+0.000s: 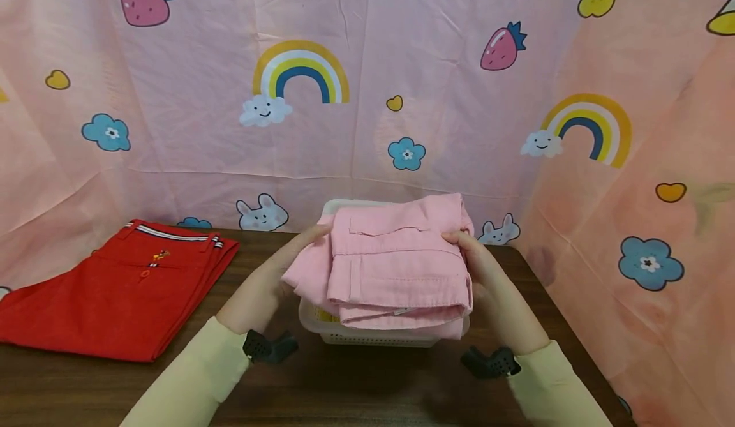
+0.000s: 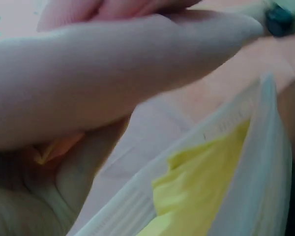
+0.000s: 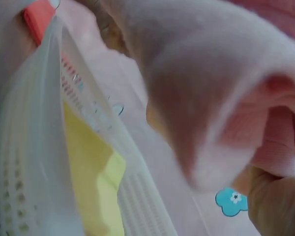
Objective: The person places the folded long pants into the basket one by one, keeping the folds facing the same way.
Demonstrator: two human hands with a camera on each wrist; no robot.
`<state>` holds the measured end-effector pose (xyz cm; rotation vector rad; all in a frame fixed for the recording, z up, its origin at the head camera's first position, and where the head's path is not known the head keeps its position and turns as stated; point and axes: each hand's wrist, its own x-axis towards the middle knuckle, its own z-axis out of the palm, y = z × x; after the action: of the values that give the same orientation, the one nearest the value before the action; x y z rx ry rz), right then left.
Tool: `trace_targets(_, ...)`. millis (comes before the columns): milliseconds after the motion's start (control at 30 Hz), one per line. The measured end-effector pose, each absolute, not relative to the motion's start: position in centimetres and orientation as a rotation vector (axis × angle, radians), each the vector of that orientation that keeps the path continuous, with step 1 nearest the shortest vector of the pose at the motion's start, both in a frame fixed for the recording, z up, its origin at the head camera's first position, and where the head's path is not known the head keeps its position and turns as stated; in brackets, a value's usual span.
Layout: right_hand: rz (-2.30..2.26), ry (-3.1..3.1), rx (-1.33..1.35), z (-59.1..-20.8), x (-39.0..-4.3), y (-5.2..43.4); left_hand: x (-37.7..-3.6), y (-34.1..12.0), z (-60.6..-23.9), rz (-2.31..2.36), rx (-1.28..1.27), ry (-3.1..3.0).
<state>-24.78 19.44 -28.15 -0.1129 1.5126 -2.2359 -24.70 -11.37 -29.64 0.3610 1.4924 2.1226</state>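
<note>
Folded pink trousers [image 1: 402, 267] are held level over a white plastic basket [image 1: 379, 337], covering most of its top in the head view. My left hand [image 1: 267, 286] grips their left side, thumb on top and fingers underneath. On the opposite side, my right hand [image 1: 488, 277] pinches the fold, its thumb also lying on the cloth. Both wrist views show a gap between the trousers and the basket. Inside the basket lies a yellow cloth [image 2: 196, 182], seen from the other side as a yellow fold [image 3: 93, 172]. The fingers beneath the trousers are mostly hidden.
Red folded trousers [image 1: 120, 293] with a striped waistband lie on the dark wooden table [image 1: 356, 395] at left. A pink patterned curtain [image 1: 367, 140] hangs behind the table and along its right side, close behind the basket.
</note>
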Motion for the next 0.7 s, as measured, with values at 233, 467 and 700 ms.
trace_targets(233, -2.111, 1.593, -0.144, -27.5, -26.6, 19.4, -26.3, -10.5, -30.0, 1.908, 0.288, 1.722)
trace_targets(467, -2.075, 1.731, -0.141, -27.7, -27.7, 19.3, -27.0, -10.1, -30.9, 1.922, 0.286, 1.811)
trace_targets(700, -1.847, 1.979, -0.301, -27.9, -28.3, 19.2, -28.2, -10.2, -31.9, 2.04, 0.39, 1.922)
